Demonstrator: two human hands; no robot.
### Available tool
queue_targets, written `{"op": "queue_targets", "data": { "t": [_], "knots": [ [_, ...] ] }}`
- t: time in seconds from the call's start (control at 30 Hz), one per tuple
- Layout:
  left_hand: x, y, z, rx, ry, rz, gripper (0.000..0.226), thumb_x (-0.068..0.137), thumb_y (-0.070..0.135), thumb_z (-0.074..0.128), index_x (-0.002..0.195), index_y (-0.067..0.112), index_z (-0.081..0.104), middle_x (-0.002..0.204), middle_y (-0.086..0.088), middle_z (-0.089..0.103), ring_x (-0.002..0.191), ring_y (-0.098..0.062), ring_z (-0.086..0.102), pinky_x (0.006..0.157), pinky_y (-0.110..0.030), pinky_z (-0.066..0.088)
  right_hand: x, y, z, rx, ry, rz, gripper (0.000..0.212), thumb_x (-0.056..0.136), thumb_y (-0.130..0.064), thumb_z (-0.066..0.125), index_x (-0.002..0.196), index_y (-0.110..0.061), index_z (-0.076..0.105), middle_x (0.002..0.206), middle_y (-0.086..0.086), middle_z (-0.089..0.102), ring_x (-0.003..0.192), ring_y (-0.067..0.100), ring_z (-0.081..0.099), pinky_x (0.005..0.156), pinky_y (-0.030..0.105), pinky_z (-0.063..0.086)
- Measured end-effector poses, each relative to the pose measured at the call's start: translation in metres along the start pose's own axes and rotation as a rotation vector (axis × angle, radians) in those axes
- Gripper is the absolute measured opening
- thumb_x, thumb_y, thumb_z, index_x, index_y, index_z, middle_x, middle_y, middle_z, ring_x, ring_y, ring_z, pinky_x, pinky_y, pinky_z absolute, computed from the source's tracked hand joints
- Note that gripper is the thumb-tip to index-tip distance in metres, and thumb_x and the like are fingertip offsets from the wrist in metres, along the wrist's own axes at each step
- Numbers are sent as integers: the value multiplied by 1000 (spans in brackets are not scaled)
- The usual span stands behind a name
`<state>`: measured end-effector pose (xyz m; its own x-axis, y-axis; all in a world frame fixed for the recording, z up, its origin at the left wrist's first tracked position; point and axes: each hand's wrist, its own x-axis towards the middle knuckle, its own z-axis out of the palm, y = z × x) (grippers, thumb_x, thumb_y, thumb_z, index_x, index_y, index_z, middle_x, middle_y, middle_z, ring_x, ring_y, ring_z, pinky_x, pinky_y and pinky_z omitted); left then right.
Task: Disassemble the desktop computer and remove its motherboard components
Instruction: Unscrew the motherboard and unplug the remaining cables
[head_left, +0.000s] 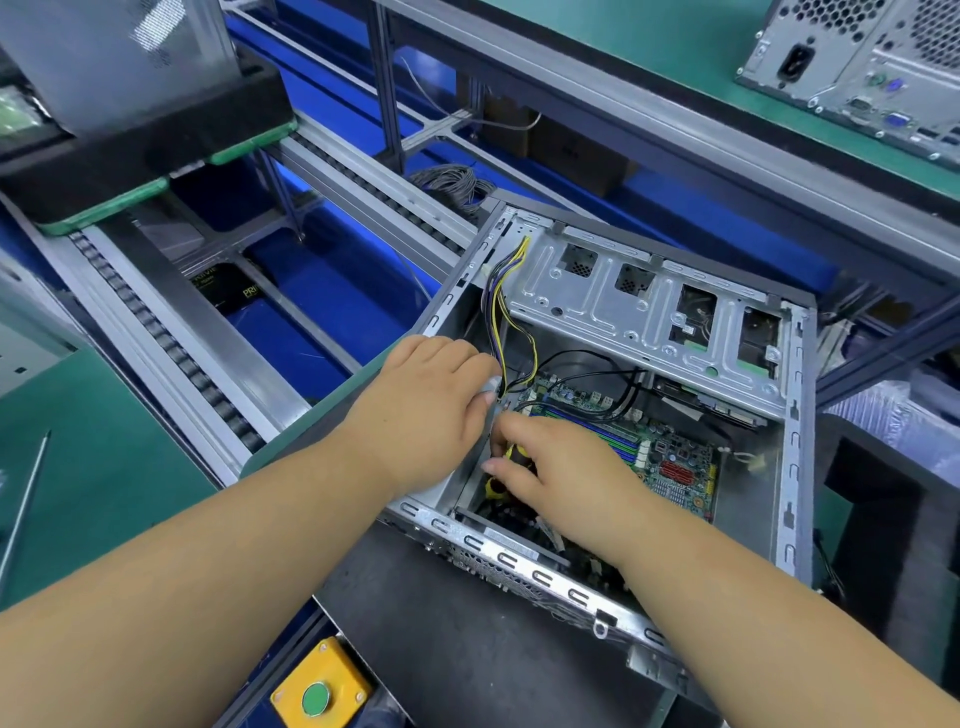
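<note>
An open desktop case (789, 467) lies on its side in front of me. Its green motherboard (670, 462) shows on the case floor, with black cables looped over it. A yellow, black and purple cable bundle (498, 306) hangs down the left wall. My left hand (431, 410) rests on the case's left rim, its fingers curled round a small grey piece at the bundle's lower end. Inside the case my right hand (561, 467) grips a yellow-and-black screwdriver handle (511, 457), which is mostly hidden under the fingers.
A silver drive cage (623, 296) spans the case's far side. A roller conveyor (171, 338) runs on the left with a black tray (135, 135) on it. Another computer (857, 67) stands at top right. A yellow box with a green button (317, 696) sits near my left arm.
</note>
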<state>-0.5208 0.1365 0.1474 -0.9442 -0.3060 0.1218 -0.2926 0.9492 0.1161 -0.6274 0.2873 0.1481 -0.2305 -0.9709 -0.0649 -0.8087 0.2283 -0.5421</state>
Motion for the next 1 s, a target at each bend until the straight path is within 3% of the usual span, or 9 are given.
{"op": "queue_targets", "data": {
  "t": [0.13,0.23,0.33,0.47,0.67,1.0],
  "knots": [
    [0,0,0,-14,9,3,38,95,36,28,115,23,57,108,8,56,107,-17,50,102,-33,29,-3,3,0,48,-59,-39,25,80,-18,59,104,-20,51,100,-3,49,92,17,46,77,32,41],
    [0,-1,0,-21,12,1,38,95,36,29,116,23,58,108,8,57,107,-17,51,102,-33,30,-2,6,2,-66,-50,-35,21,83,-30,56,100,-20,50,92,-3,50,86,20,48,71,34,42],
    [0,-1,1,-19,11,0,37,95,35,29,116,23,58,109,8,57,107,-17,51,102,-32,29,-1,8,2,-6,-65,0,15,90,-38,55,96,-26,48,87,-8,53,79,15,49,66,33,41],
    [-1,-1,2,-21,31,8,34,96,33,33,114,22,59,107,8,57,106,-18,51,101,-32,28,-2,8,0,70,-63,1,9,89,-36,56,91,-30,49,82,-14,51,77,8,47,64,26,40],
    [0,0,1,-29,37,-3,28,94,31,38,111,21,59,105,7,57,105,-21,53,100,-35,32,-1,9,-3,86,-6,30,11,88,-36,56,89,-34,45,82,-11,52,77,11,48,68,36,45],
    [0,-1,2,-37,44,5,29,95,32,36,110,22,59,105,9,56,104,-19,52,100,-33,29,0,2,-2,-42,-67,-100,14,91,-32,54,97,-20,52,88,-4,56,82,16,48,67,33,38]
  ]
}}
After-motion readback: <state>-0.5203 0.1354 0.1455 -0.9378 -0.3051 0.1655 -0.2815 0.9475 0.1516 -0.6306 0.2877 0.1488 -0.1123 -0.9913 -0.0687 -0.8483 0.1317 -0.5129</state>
